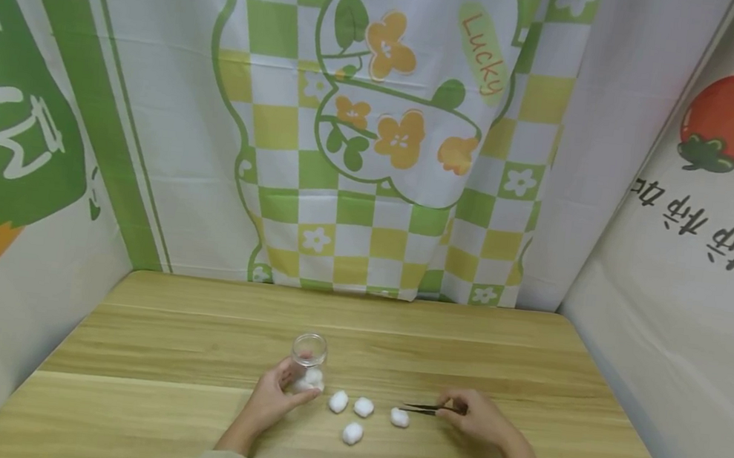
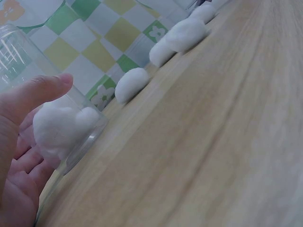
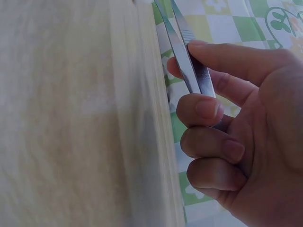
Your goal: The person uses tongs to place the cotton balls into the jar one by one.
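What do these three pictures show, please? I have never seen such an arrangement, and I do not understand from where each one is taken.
There is no machine here, only one person's two bare hands. The widest picture comes from a camera worn on the head, looking forward and down. The other two come from cameras worn on the wrists, so they look close and slanted.

On the wooden table lie four loose white balls, which look like cotton. The left hand holds a clear jar with more white balls inside; I cannot count those surely. The right hand holds metal tweezers, their tips near the rightmost loose ball. Behind the table hangs a patterned cloth.
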A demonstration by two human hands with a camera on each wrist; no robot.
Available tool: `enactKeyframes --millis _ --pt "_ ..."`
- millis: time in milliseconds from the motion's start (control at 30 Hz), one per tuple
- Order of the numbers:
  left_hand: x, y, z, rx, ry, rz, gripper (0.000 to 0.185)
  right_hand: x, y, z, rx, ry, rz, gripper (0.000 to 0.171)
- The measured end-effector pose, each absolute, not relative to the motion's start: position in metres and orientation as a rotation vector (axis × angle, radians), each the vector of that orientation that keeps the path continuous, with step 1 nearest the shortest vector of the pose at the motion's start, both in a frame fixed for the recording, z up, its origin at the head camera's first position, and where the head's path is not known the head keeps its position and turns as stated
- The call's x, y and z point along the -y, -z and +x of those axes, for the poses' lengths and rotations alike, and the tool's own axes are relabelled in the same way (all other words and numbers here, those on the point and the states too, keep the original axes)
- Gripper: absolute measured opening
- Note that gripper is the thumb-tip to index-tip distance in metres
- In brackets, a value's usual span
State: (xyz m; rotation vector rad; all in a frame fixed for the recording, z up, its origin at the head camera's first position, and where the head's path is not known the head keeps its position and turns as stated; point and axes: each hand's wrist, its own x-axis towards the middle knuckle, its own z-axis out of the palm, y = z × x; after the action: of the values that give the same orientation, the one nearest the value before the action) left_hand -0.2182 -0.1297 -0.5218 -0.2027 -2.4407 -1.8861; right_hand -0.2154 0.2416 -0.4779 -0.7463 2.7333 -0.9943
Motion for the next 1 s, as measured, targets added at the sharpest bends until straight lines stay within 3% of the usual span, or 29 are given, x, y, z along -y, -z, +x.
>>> enactKeyframes --millis 1000 --pt "0.1295 0.5220 -0.2194 2.446 1.855 -0.220 0.064 -0.2413 0.4821 -0.2142 -2.538 1.003 -0.734 0.017"
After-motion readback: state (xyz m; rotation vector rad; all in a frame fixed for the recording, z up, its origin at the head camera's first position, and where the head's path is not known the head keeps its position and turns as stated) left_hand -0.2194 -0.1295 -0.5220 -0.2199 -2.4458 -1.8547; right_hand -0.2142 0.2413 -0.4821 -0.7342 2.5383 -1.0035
